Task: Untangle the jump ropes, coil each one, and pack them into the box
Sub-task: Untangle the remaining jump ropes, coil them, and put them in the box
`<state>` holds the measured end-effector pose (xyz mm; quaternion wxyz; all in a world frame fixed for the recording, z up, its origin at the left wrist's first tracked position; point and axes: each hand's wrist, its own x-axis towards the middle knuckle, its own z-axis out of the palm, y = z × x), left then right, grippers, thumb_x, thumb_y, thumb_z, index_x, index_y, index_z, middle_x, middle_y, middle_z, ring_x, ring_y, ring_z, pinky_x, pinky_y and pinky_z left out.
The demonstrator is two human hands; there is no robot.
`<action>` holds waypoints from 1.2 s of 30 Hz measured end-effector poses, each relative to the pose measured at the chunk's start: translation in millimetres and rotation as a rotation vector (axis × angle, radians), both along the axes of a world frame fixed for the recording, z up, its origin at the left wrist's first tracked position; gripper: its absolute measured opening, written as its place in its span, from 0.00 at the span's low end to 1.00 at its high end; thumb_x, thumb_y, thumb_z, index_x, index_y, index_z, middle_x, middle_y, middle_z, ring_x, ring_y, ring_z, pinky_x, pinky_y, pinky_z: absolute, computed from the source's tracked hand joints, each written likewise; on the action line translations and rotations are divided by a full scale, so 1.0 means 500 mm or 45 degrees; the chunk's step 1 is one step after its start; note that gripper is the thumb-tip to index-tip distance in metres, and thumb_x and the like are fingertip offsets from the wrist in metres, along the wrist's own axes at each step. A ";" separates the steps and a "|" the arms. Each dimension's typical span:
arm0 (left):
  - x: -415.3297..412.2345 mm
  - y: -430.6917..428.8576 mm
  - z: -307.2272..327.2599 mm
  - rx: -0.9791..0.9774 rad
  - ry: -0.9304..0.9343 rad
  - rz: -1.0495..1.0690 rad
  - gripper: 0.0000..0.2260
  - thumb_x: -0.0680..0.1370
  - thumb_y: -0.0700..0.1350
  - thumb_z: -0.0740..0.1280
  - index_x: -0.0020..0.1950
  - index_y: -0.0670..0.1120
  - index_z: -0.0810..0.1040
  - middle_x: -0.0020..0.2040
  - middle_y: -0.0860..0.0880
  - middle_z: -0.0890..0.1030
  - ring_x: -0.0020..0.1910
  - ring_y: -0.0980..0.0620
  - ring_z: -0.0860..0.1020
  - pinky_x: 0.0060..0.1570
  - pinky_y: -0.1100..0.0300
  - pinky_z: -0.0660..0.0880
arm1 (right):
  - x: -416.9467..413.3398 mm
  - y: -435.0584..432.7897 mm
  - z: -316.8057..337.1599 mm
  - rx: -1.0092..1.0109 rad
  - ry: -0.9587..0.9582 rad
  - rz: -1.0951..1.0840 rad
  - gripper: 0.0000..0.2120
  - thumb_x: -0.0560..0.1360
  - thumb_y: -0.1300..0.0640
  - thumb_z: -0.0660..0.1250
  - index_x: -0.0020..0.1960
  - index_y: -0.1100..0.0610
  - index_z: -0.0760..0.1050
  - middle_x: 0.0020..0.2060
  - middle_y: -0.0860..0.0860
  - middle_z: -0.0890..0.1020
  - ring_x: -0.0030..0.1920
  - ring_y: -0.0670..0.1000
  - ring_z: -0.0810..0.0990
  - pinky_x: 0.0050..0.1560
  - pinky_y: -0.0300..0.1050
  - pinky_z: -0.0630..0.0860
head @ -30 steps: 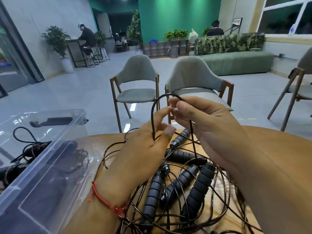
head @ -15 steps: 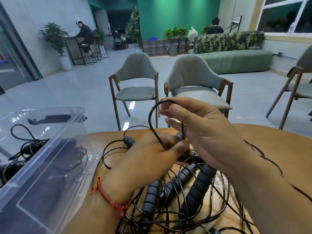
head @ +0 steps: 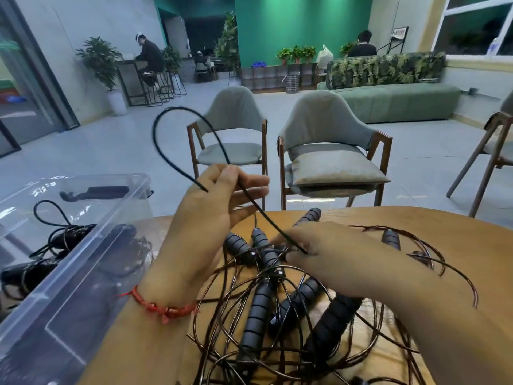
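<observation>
A tangle of black jump ropes [head: 277,323] with ribbed foam handles lies on the round wooden table [head: 416,223]. My left hand [head: 213,207], raised above the pile, holds a black cord loop [head: 166,126] that arcs up and to the left. The same cord runs down to my right hand [head: 327,251], which pinches it low over the handles. A clear plastic box [head: 91,245] at the left holds coiled ropes [head: 66,234].
Two grey chairs [head: 327,140] stand just beyond the table's far edge, a third at the far right. The box overhangs the table's left side. People sit far back in the room, by a green sofa [head: 394,98].
My left hand has risen and now holds the loop, which has grown larger and swung left. My right hand has dropped from the loop's top to the pile, pinching the cord.
</observation>
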<state>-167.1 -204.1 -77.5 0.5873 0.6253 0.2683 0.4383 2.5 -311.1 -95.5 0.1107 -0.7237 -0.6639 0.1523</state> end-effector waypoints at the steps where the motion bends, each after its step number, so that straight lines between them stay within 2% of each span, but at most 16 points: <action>1: 0.006 -0.007 -0.001 -0.036 -0.022 -0.037 0.13 0.90 0.46 0.55 0.52 0.44 0.76 0.55 0.44 0.88 0.58 0.46 0.86 0.67 0.41 0.78 | -0.015 0.000 -0.001 0.068 -0.098 0.044 0.19 0.85 0.43 0.64 0.75 0.36 0.70 0.68 0.36 0.74 0.69 0.43 0.70 0.68 0.47 0.72; 3: 0.016 -0.020 -0.002 -0.071 -0.052 -0.077 0.13 0.90 0.46 0.54 0.53 0.44 0.76 0.55 0.44 0.88 0.59 0.48 0.86 0.70 0.42 0.76 | -0.045 0.003 -0.008 0.267 -0.050 0.153 0.18 0.84 0.42 0.65 0.73 0.39 0.73 0.67 0.36 0.72 0.69 0.41 0.69 0.69 0.47 0.73; 5: 0.022 -0.029 -0.004 -0.067 -0.038 -0.088 0.14 0.90 0.47 0.53 0.55 0.45 0.76 0.56 0.47 0.89 0.60 0.51 0.86 0.72 0.44 0.73 | -0.075 0.004 -0.016 0.451 0.188 0.179 0.12 0.83 0.41 0.66 0.64 0.42 0.78 0.58 0.37 0.76 0.60 0.39 0.74 0.61 0.44 0.75; 8: 0.025 -0.028 -0.009 0.006 0.049 -0.038 0.14 0.90 0.49 0.54 0.60 0.46 0.77 0.56 0.51 0.88 0.61 0.55 0.85 0.73 0.45 0.71 | -0.096 0.008 -0.030 0.409 0.454 0.120 0.10 0.84 0.42 0.66 0.53 0.46 0.81 0.44 0.43 0.83 0.46 0.42 0.80 0.47 0.45 0.77; 10: 0.022 -0.026 -0.010 0.022 0.103 -0.032 0.13 0.89 0.51 0.56 0.61 0.47 0.78 0.57 0.53 0.88 0.61 0.56 0.85 0.73 0.44 0.72 | -0.100 0.006 -0.027 0.356 0.632 0.141 0.11 0.85 0.44 0.65 0.53 0.47 0.83 0.45 0.45 0.86 0.47 0.43 0.84 0.51 0.50 0.81; 12: 0.023 -0.020 -0.011 -0.057 0.138 -0.130 0.14 0.86 0.56 0.63 0.62 0.47 0.78 0.59 0.50 0.88 0.61 0.52 0.85 0.67 0.44 0.77 | -0.092 0.001 -0.010 0.431 0.860 0.100 0.11 0.86 0.47 0.64 0.53 0.48 0.85 0.45 0.46 0.87 0.47 0.44 0.85 0.51 0.47 0.81; 14: 0.024 -0.015 -0.012 -0.149 0.235 -0.290 0.24 0.80 0.60 0.68 0.68 0.44 0.77 0.62 0.43 0.86 0.61 0.45 0.85 0.58 0.46 0.83 | -0.073 0.000 0.009 0.522 1.110 -0.036 0.12 0.86 0.51 0.63 0.50 0.50 0.84 0.37 0.46 0.86 0.37 0.46 0.84 0.36 0.39 0.78; 16: 0.023 -0.016 -0.015 -0.176 0.332 -0.516 0.28 0.79 0.57 0.66 0.74 0.42 0.73 0.65 0.38 0.83 0.63 0.39 0.84 0.61 0.46 0.83 | -0.048 0.001 0.023 0.579 1.431 -0.120 0.12 0.86 0.55 0.63 0.47 0.55 0.81 0.30 0.45 0.82 0.29 0.42 0.81 0.29 0.32 0.74; 19: 0.011 -0.031 -0.023 -0.088 0.447 -0.776 0.17 0.87 0.51 0.64 0.76 0.49 0.73 0.66 0.45 0.84 0.63 0.42 0.84 0.66 0.40 0.79 | -0.010 0.010 0.030 0.662 1.671 -0.210 0.13 0.87 0.53 0.62 0.48 0.57 0.80 0.37 0.52 0.79 0.31 0.44 0.75 0.29 0.34 0.70; 21: 0.010 -0.044 -0.026 0.008 0.520 -0.769 0.15 0.87 0.48 0.63 0.74 0.51 0.75 0.65 0.50 0.85 0.58 0.45 0.86 0.55 0.44 0.82 | 0.004 0.013 0.032 0.673 1.837 -0.245 0.13 0.88 0.55 0.61 0.48 0.58 0.78 0.41 0.53 0.79 0.33 0.46 0.72 0.28 0.35 0.66; 23: 0.020 -0.053 -0.030 0.103 0.582 -0.744 0.12 0.88 0.47 0.62 0.71 0.49 0.77 0.61 0.49 0.85 0.49 0.47 0.85 0.43 0.49 0.79 | 0.006 0.015 0.031 0.683 1.987 -0.255 0.12 0.87 0.56 0.61 0.47 0.57 0.77 0.41 0.51 0.80 0.34 0.46 0.72 0.28 0.36 0.65; 26: 0.027 -0.053 -0.036 0.268 0.627 -0.694 0.09 0.88 0.47 0.61 0.61 0.47 0.80 0.49 0.50 0.86 0.40 0.51 0.81 0.36 0.56 0.75 | 0.000 0.017 0.025 0.663 1.978 -0.228 0.11 0.85 0.53 0.63 0.47 0.55 0.80 0.42 0.51 0.81 0.36 0.47 0.74 0.33 0.40 0.68; 28: 0.025 -0.048 -0.036 0.325 0.613 -0.568 0.12 0.88 0.47 0.61 0.54 0.45 0.82 0.40 0.54 0.84 0.33 0.59 0.77 0.34 0.64 0.71 | -0.002 0.018 0.021 0.601 1.993 -0.210 0.09 0.82 0.52 0.66 0.56 0.56 0.81 0.46 0.52 0.83 0.41 0.49 0.79 0.37 0.43 0.71; 30: 0.024 -0.042 -0.033 0.271 0.503 -0.411 0.15 0.88 0.50 0.60 0.52 0.46 0.83 0.40 0.51 0.84 0.29 0.60 0.73 0.31 0.66 0.66 | 0.001 0.019 0.014 0.544 1.967 -0.188 0.14 0.81 0.55 0.68 0.64 0.59 0.78 0.51 0.53 0.86 0.48 0.50 0.85 0.42 0.44 0.79; 33: 0.013 -0.022 -0.028 0.103 0.280 -0.158 0.15 0.87 0.54 0.61 0.49 0.52 0.86 0.36 0.47 0.79 0.31 0.55 0.71 0.30 0.62 0.66 | 0.004 0.014 0.001 0.353 1.726 -0.112 0.15 0.81 0.57 0.69 0.67 0.56 0.80 0.58 0.54 0.87 0.59 0.55 0.87 0.62 0.56 0.83; 36: 0.008 -0.002 -0.029 0.073 0.149 -0.031 0.15 0.88 0.51 0.61 0.48 0.52 0.85 0.43 0.45 0.85 0.34 0.54 0.74 0.32 0.60 0.68 | 0.002 0.006 -0.007 0.171 1.565 -0.030 0.16 0.82 0.57 0.71 0.69 0.50 0.80 0.57 0.50 0.87 0.60 0.53 0.86 0.59 0.57 0.84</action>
